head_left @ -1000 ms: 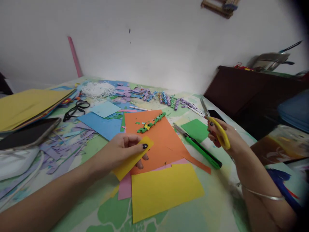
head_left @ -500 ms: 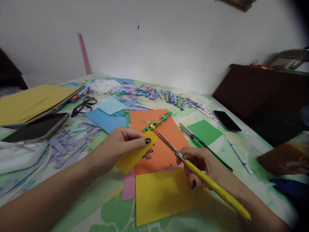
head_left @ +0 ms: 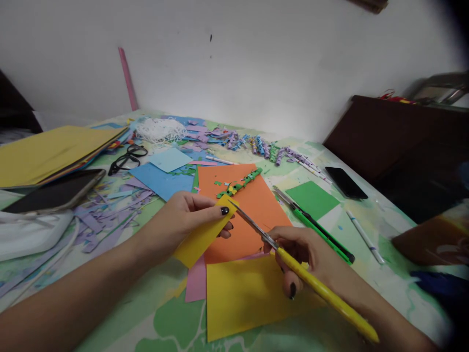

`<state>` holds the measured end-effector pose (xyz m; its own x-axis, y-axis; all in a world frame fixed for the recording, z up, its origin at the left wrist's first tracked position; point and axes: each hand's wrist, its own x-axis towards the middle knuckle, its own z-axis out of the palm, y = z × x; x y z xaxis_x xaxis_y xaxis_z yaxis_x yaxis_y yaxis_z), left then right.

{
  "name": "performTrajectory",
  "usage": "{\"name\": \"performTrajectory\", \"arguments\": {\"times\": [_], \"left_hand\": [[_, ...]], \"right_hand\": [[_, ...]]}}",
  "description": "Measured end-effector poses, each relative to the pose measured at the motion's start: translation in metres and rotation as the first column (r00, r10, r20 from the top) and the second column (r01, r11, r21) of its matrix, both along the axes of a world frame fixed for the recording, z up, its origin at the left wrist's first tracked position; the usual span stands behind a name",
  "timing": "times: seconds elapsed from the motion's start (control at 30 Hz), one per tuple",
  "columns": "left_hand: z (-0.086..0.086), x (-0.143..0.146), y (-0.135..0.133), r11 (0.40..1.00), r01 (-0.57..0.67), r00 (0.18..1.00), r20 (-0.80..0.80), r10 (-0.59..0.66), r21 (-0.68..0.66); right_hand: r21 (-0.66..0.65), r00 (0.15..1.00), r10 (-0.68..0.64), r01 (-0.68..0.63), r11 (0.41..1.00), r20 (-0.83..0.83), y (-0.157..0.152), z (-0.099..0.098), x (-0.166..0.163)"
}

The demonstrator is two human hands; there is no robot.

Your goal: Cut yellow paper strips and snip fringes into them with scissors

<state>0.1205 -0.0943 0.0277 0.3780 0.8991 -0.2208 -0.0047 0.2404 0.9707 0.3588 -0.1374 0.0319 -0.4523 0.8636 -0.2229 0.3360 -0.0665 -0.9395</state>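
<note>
My left hand (head_left: pixel 200 215) pinches a small yellow paper piece (head_left: pixel 196 243) between thumb and fingers, tilted above an orange sheet (head_left: pixel 249 220). In my right hand (head_left: pixel 304 249) is a pair of scissors (head_left: pixel 318 288) with yellow handles; the fingers are closed around it. The blade tips lie over the top corner of the yellow piece. Whether the blades are parted is hard to make out. Just beyond, a green paper twig with a small yellow flower (head_left: pixel 240 185) rests on the orange sheet. A larger yellow sheet (head_left: pixel 249 303) lies below my right hand.
A green utility knife (head_left: pixel 322 234) and a green paper square (head_left: pixel 312 199) lie on the right, near a marker (head_left: pixel 364 237) and a phone (head_left: pixel 345 182). Left are eyeglasses (head_left: pixel 128 159), another phone (head_left: pixel 58 190) and purple paper scraps (head_left: pixel 135 200). Curled paper strips (head_left: pixel 260 145) line the back.
The scissors have shifted slightly left, and their tips now overlap the corner of the yellow piece. My left hand has barely moved.
</note>
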Motion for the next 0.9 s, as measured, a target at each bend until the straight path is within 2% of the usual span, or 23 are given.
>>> {"name": "performTrajectory", "arguments": {"times": [0.33, 0.6, 0.9], "left_hand": [[0.0044, 0.0046, -0.0039, 1.000, 0.015, 0.999, -0.034, -0.015, -0.022], [0.0024, 0.0046, -0.0033, 0.999, 0.016, 1.000, 0.004, -0.016, -0.033], [0.0042, 0.0047, -0.0031, 0.999, 0.019, 1.000, -0.012, -0.019, -0.031]], "right_hand": [[0.021, 0.999, -0.022, 0.021, 1.000, 0.027, -0.0002, -0.0012, -0.0087], [-0.033, 0.998, -0.051, 0.050, 0.998, -0.031, -0.0009, -0.0061, -0.0101], [-0.019, 0.998, -0.047, 0.046, 0.999, -0.035, -0.0008, -0.0083, -0.0092]]}}
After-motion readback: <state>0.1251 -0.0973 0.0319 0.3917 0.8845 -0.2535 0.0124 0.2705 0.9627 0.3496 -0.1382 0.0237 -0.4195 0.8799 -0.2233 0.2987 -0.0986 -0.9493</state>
